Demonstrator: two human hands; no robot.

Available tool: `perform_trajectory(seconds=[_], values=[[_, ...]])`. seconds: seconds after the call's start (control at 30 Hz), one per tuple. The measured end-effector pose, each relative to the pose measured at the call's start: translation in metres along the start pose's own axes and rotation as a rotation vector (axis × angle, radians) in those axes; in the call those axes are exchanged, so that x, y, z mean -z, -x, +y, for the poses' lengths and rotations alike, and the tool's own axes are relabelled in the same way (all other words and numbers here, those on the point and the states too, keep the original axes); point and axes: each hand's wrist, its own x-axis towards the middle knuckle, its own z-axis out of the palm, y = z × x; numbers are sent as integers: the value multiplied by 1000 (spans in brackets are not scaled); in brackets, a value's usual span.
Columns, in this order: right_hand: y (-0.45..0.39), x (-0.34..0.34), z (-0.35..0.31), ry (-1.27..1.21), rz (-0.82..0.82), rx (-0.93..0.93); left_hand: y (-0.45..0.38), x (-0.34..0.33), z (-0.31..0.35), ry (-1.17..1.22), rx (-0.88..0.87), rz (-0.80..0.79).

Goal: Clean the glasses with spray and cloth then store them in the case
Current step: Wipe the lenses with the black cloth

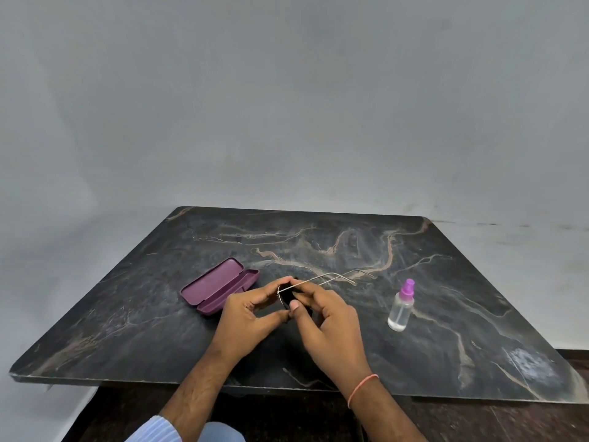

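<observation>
left hand [251, 309]: fingers and thumb curled, pinching the near lens end of the thin metal-framed dark-lensed glasses [288, 296], held above the surface.
right hand [328, 320]: thumb and fingers pinched on the same lens from the other side. Something dark sits under the fingers; cloth or lens, cannot tell.
glasses: in both hands, just right of the case, not touching it. Wire temples [334, 275] unfolded, pointing away from the person and to the right, toward the far side of the dark marbled stone surface [127, 330].
long-narrow purple hard case [220, 285]: lying open, lid flat, just left of the left hand. Long axis runs diagonally, near-left to far-right. Appears empty.
small clear plastic spray bottle with purple nozzle [402, 306]: upright, well right of the case, beyond the right hand.
nearer hand: left is nearer the case, right is nearer the bottle.
key relation: the temples stick out away from the case mouth, so they likely need folding and the frame turning to the case's diagonal before it fits.
step: looks like wiping, storing not yet done.
</observation>
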Motion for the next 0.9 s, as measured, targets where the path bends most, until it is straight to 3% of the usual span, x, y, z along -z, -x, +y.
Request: perform_trajectory(seconds=[0.13, 0.33, 0.6, 0.9], values=[[-6, -2, 5, 116, 1, -53, 1, -2, 5, 20, 29, -14], [1, 2, -1, 8, 2, 33, -1, -1, 4, -8, -5, -10], [-9, 5, 1, 294, -46, -3, 1, -2, 3, -25, 13, 28], [-7, 11, 0, 188, -63, 32, 1, -2, 3, -29, -20, 43]])
